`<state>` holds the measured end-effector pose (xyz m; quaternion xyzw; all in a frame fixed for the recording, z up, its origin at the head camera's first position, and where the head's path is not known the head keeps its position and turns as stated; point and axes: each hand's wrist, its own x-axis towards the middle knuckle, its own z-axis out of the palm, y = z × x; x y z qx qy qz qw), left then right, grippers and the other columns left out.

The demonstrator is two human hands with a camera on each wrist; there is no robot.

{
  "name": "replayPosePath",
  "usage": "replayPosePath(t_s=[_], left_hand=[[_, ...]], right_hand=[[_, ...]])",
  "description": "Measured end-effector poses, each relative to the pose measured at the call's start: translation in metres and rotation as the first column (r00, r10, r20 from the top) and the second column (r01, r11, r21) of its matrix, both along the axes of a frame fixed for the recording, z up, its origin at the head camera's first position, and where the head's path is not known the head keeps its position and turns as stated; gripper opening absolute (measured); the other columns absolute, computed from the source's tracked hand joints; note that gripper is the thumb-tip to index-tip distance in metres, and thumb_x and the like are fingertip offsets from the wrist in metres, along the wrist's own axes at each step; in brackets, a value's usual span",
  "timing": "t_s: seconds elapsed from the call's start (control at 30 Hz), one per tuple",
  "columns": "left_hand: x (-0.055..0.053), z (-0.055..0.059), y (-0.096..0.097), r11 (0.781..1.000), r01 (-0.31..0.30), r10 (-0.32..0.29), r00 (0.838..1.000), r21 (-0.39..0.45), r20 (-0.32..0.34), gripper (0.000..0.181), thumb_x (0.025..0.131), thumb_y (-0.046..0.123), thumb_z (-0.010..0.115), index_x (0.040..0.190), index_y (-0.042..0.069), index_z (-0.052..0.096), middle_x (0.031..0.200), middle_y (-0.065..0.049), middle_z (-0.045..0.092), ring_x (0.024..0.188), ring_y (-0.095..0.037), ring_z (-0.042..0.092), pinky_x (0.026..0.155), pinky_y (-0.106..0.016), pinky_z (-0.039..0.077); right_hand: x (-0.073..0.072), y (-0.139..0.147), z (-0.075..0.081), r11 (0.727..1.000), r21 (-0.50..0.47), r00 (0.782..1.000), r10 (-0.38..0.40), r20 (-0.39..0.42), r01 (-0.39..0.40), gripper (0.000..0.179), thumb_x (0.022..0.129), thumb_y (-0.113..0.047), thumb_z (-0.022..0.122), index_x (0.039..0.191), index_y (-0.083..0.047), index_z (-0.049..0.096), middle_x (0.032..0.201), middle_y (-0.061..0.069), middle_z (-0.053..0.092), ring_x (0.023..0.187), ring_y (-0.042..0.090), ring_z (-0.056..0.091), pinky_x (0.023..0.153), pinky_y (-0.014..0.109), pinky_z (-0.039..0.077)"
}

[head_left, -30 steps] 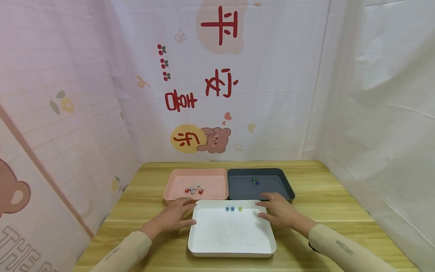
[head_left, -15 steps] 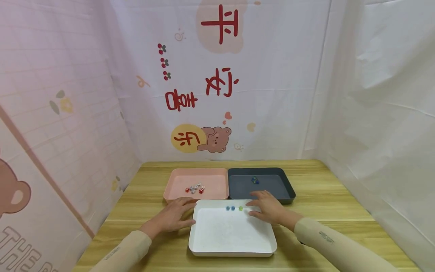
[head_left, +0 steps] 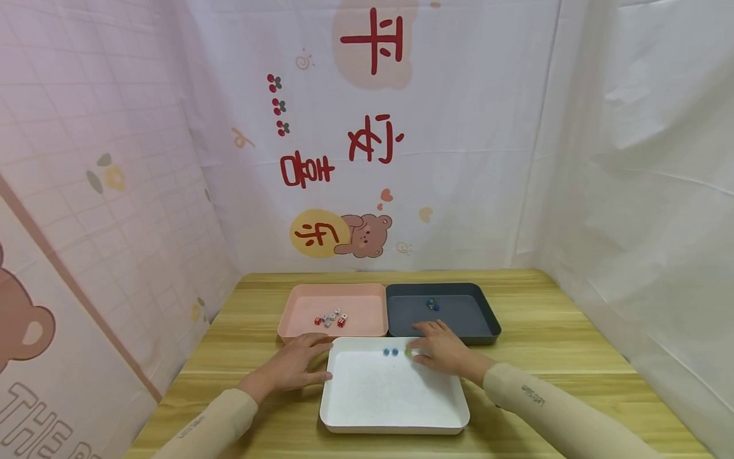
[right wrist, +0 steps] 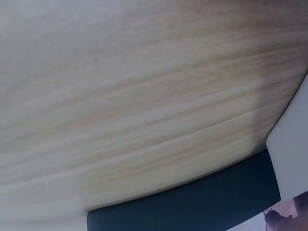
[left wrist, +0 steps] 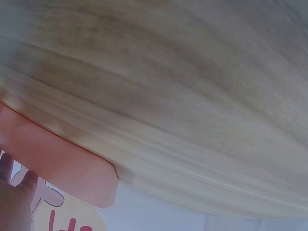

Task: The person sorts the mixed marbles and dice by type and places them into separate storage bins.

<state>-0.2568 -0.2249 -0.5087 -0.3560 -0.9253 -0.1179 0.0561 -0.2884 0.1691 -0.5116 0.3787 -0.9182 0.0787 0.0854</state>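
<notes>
In the head view, a white tray (head_left: 395,398) lies nearest the person. Along its far side are two blue marbles (head_left: 390,352) and a yellow-green marble (head_left: 408,352). My right hand (head_left: 444,349) reaches over the tray's far right corner, fingers extended and partly covering the yellow-green marble; whether they touch it is hidden. At the tray's left edge rests my left hand (head_left: 292,363), fingers spread and relaxed, holding nothing. The left wrist view catches only some fingers (left wrist: 30,185) beside the pink tray (left wrist: 57,159).
Behind the white tray, the pink tray (head_left: 287,312) holds several red and clear-white dice (head_left: 331,318). Right against it stands a dark grey tray (head_left: 467,322) with several dark blue-green marbles (head_left: 432,305). Printed white cloth (head_left: 459,159) walls in the wooden table (head_left: 533,344).
My right hand has moved left from the white tray's right edge to the yellow-green marble, now partly covering it. The left hand stays in place.
</notes>
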Motion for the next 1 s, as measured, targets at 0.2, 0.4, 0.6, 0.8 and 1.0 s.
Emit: replayPosePath(t_s=[0.2,0.4,0.6,0.8,1.0], left_hand=[[0.001,0.000,0.001,1.000,0.013,-0.013,1.000,0.018,-0.006,0.075,0.092,0.064,0.056,0.141,0.008,0.056,0.146,-0.014,0.046,0.135,-0.033,0.042,0.111,-0.053,0.033],[0.002,0.000,0.002,0.999,0.023,-0.022,1.000,0.026,-0.019,0.073,0.093,0.061,0.058,0.140,0.006,0.056,0.145,-0.015,0.047,0.134,-0.035,0.042,0.110,-0.055,0.033],[0.002,0.000,0.001,1.000,0.014,-0.014,1.000,0.018,-0.007,0.074,0.093,0.062,0.056,0.141,0.006,0.055,0.146,-0.015,0.046,0.135,-0.035,0.041,0.111,-0.054,0.032],[0.001,0.001,0.001,1.000,0.000,0.000,1.000,-0.001,0.025,0.075,0.092,0.064,0.056,0.142,0.008,0.054,0.148,-0.013,0.044,0.137,-0.034,0.039,0.112,-0.052,0.030],[0.003,0.004,0.000,1.000,0.001,0.000,1.000,-0.008,0.030,0.075,0.092,0.063,0.057,0.143,0.008,0.054,0.148,-0.014,0.043,0.137,-0.034,0.039,0.113,-0.052,0.030]], right_hand=[[-0.003,-0.005,-0.003,1.000,0.001,1.000,-0.005,0.000,0.005,0.019,0.088,-0.023,0.076,0.106,-0.018,0.075,0.135,0.018,0.055,0.125,0.040,0.050,0.104,0.068,0.032],[-0.004,-0.009,-0.005,1.000,-0.004,1.000,-0.022,-0.017,0.022,0.008,0.084,-0.022,0.080,0.090,-0.020,0.075,0.133,0.016,0.057,0.125,0.038,0.050,0.105,0.066,0.033],[-0.002,-0.010,0.001,1.000,-0.019,1.000,-0.015,-0.023,0.015,0.008,0.083,-0.023,0.081,0.089,-0.021,0.076,0.131,0.016,0.059,0.123,0.038,0.052,0.104,0.065,0.034],[-0.005,-0.006,0.011,0.995,-0.094,0.999,-0.041,-0.012,0.039,0.005,0.085,-0.022,0.080,0.089,-0.020,0.078,0.131,0.017,0.060,0.123,0.040,0.052,0.104,0.065,0.034],[-0.014,0.004,0.024,0.981,-0.176,0.996,-0.084,0.024,0.087,0.006,0.087,-0.024,0.077,0.089,-0.018,0.079,0.130,0.019,0.060,0.124,0.042,0.051,0.102,0.063,0.038]])
